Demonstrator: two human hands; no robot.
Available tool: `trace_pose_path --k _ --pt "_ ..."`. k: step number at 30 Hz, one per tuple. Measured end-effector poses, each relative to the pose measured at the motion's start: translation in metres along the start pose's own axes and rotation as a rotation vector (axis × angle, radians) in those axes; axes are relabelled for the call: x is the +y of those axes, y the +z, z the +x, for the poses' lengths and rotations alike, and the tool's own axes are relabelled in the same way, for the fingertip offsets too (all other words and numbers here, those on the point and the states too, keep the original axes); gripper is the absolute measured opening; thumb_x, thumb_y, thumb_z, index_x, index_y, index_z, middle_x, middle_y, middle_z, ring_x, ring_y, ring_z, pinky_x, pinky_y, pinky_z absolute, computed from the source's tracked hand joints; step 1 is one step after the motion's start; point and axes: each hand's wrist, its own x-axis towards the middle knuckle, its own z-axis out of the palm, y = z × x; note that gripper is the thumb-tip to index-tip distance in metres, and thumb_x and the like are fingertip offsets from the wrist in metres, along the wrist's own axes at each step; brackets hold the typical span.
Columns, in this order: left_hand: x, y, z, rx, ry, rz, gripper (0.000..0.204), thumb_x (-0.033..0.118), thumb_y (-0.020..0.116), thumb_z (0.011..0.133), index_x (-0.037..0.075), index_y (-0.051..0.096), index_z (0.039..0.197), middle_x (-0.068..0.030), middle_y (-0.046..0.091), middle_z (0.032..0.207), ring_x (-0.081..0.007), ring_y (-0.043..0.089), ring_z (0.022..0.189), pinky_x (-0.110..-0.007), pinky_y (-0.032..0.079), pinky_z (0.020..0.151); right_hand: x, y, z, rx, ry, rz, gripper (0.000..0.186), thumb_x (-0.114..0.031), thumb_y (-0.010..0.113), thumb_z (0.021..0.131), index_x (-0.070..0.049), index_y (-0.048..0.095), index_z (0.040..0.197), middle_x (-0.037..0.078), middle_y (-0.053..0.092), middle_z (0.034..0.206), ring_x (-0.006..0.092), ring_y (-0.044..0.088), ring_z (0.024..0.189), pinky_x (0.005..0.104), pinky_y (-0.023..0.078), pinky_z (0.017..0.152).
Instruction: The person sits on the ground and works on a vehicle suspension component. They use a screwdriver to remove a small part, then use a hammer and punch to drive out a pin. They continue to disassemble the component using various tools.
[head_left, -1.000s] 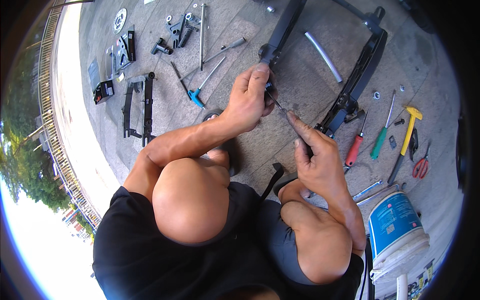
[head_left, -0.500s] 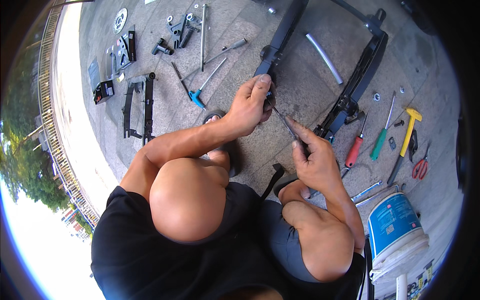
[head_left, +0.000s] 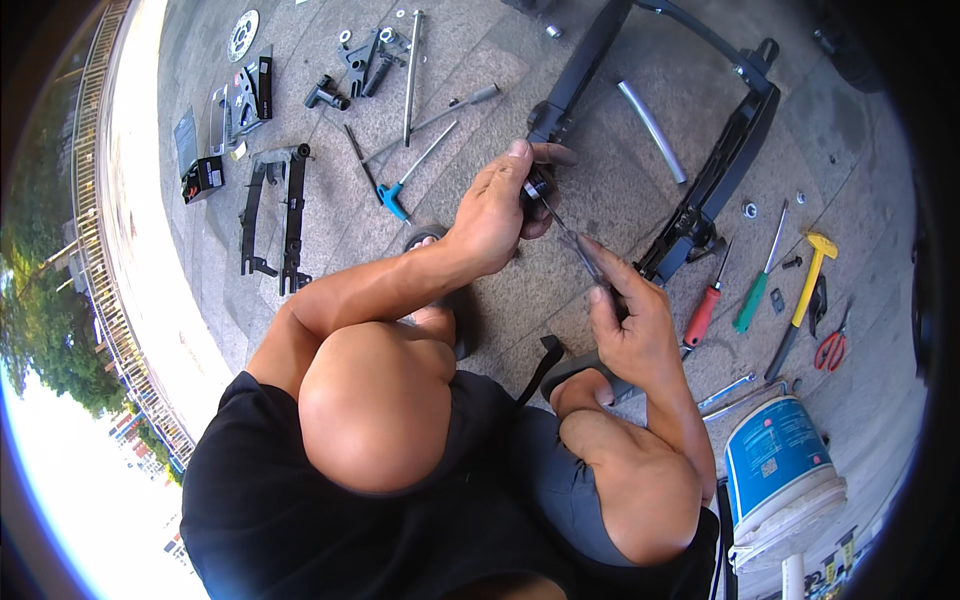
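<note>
My left hand (head_left: 492, 208) is closed round a black piece with a round, metal-rimmed end (head_left: 537, 188). Just beyond its fingers lies the near end of one leg of a large black U-shaped frame (head_left: 582, 75); whether the piece belongs to that leg is hidden by the hand. Between thumb and fingers, my right hand (head_left: 632, 322) grips a slender dark rod-like tool (head_left: 578, 250), its kind unclear. The tool's thin tip points up-left and meets the round end.
On the paving right lie a red-handled screwdriver (head_left: 702, 318), a green-handled screwdriver (head_left: 753, 302), a yellow hammer (head_left: 810, 285), red pliers (head_left: 831, 350) and a bucket (head_left: 775, 455). Leftward are a blue T-handle wrench (head_left: 392, 198), a smaller black frame (head_left: 293, 215) and a disc (head_left: 242, 36). A silver tube (head_left: 652, 130) lies ahead.
The piece in my left hand has turned, showing its round metal-rimmed end, and the index finger now extends to the right. My right hand keeps its grip on the tool, having shifted slightly downward.
</note>
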Motion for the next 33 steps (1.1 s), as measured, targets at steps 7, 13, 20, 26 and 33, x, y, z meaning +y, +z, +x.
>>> trace_pose_path --k 7,13,20,26,33 --pt "0.009 -0.010 0.002 -0.139 0.091 0.003 0.045 0.032 0.032 0.100 0.000 0.050 0.127 -0.0039 0.049 0.068 -0.0105 0.043 0.056 -0.024 0.036 0.052 -0.001 -0.007 -0.004 -0.018 0.166 0.116 0.037 -0.005 0.054 0.090 -0.002 0.054 0.127 -0.002 0.050 0.082 0.0020 0.044 0.067 0.0193 0.037 0.058" --pt "0.015 -0.008 -0.010 -0.541 0.051 0.175 0.075 0.038 0.058 0.091 0.000 0.021 0.145 -0.0074 0.052 0.088 -0.0130 0.046 0.072 -0.025 0.038 0.063 0.002 -0.007 0.012 0.118 0.147 0.315 0.043 -0.015 0.070 0.083 -0.004 0.056 0.122 -0.004 0.048 0.089 0.0021 0.040 0.069 0.0163 0.035 0.061" --pt "0.010 -0.007 -0.011 -0.628 -0.029 0.072 0.063 0.018 0.072 0.084 0.003 0.028 0.127 -0.0143 0.059 0.109 -0.0137 0.057 0.094 -0.027 0.046 0.080 -0.008 -0.010 0.025 0.116 -0.118 0.147 0.043 -0.011 0.080 0.070 -0.002 0.063 0.109 0.005 0.055 0.099 0.0047 0.049 0.073 0.0183 0.039 0.058" --pt "-0.002 -0.008 -0.006 -0.583 -0.049 0.031 0.041 0.008 0.072 0.083 0.003 0.042 0.112 -0.0080 0.060 0.099 -0.0093 0.058 0.088 -0.025 0.049 0.075 -0.007 -0.013 0.019 0.182 -0.138 0.103 0.041 -0.001 0.076 0.068 -0.003 0.063 0.107 0.005 0.057 0.099 0.0034 0.046 0.061 0.0187 0.037 0.051" --pt "-0.005 0.002 -0.010 -0.503 0.101 0.078 0.043 0.005 0.075 0.079 0.004 0.048 0.113 -0.0042 0.058 0.100 -0.0092 0.057 0.092 -0.026 0.049 0.076 0.001 -0.001 0.013 0.285 0.193 0.234 0.032 0.002 0.071 0.071 -0.005 0.063 0.101 0.003 0.060 0.087 0.0042 0.052 0.067 0.0206 0.042 0.053"
